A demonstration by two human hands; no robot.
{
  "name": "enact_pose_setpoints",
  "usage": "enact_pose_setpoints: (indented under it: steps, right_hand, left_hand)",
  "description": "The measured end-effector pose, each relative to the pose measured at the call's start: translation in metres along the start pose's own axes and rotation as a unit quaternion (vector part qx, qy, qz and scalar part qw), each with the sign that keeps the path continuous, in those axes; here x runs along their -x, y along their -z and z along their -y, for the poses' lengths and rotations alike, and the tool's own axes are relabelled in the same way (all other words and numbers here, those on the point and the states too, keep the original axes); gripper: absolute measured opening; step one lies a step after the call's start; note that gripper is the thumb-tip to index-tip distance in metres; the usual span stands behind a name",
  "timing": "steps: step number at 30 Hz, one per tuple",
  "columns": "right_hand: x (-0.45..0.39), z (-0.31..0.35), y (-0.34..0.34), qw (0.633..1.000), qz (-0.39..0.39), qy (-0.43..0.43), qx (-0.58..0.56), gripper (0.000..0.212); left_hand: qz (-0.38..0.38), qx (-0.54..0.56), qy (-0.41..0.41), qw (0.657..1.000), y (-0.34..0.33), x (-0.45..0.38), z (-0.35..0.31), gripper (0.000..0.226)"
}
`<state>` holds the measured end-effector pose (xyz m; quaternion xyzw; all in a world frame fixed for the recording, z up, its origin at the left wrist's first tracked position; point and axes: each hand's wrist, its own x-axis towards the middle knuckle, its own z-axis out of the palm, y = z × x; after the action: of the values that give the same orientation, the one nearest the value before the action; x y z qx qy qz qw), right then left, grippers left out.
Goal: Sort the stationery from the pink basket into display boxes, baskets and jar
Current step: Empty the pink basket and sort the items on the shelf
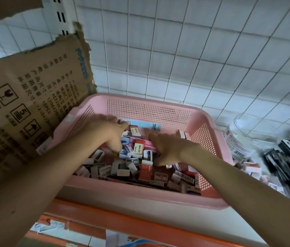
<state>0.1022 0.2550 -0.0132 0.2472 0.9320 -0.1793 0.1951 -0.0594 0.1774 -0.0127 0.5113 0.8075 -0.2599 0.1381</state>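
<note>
Shelf edge: an orange shelf edge runs below your wrists, and the pink basket sits just beyond it.
Left hand: your left hand is down in the basket, fingers curled among the small boxes; it is blurred, so you cannot tell whether it actually holds one.
Right hand: your right hand lies beside it, fingers bent down into the pile; whether it grips anything is also unclear.
Stationery: small eraser boxes and other packets fill the basket floor between and under both hands.
Jar: a clear jar stands well off to the right of your right hand, outside the basket.
Pens: black pen packs lie beyond that hand's wrist, further right.
Cardboard: a torn cardboard sheet leans just left of your left hand.
Risk: grabbing a mixed handful could drop boxes over the basket rim, or send the wrong kind to the jar.
Risk: a wide swing right could knock the jar.
</note>
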Motion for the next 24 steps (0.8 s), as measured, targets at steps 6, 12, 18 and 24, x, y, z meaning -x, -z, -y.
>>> enact_pose_setpoints:
  steps: [6,12,18,24]
  right_hand:
    - [0.002,0.002,-0.005,0.997,-0.053,0.008,0.056,0.053]
    - [0.002,0.0,0.003,0.993,-0.081,-0.003,0.083,0.059]
    - [0.012,-0.009,0.021,0.977,-0.141,-0.02,0.159,0.023]
    - [0.029,-0.018,0.025,0.98,-0.102,-0.093,0.143,0.014]
  left_hand:
    - [0.041,0.064,0.01,0.997,-0.004,0.016,-0.013,0.101]
    - [-0.068,0.072,-0.01,0.995,-0.014,0.009,-0.001,0.071]
    - [-0.179,0.146,-0.045,0.972,-0.016,0.008,0.014,0.019]
    - [-0.228,0.155,-0.062,0.959,-0.019,0.014,0.007,0.018]
